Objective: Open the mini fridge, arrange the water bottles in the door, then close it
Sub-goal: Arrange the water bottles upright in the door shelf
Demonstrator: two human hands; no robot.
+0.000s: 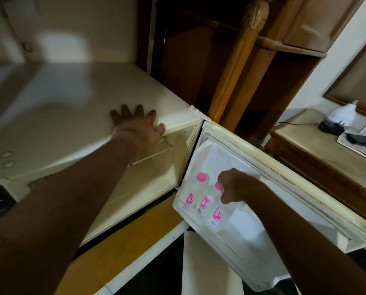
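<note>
The cream mini fridge (71, 116) stands open, its door (284, 177) swung out to the right. Three clear water bottles with pink caps and pink labels stand in the door's lower shelf (248, 252). The left bottle (189, 193) and middle bottle (205, 201) stand free. My right hand (237, 186) is closed around the top of the right bottle (218, 216), hiding its cap. My left hand (138, 124) lies flat on the fridge's top front edge, fingers spread, thumb hooked over the rim.
A carved wooden post (239, 60) and dark cabinet stand behind the door. To the right, a wooden side table (318, 141) carries a white kettle (341, 114), a black plug and papers. Yellow and white floor shows below the fridge.
</note>
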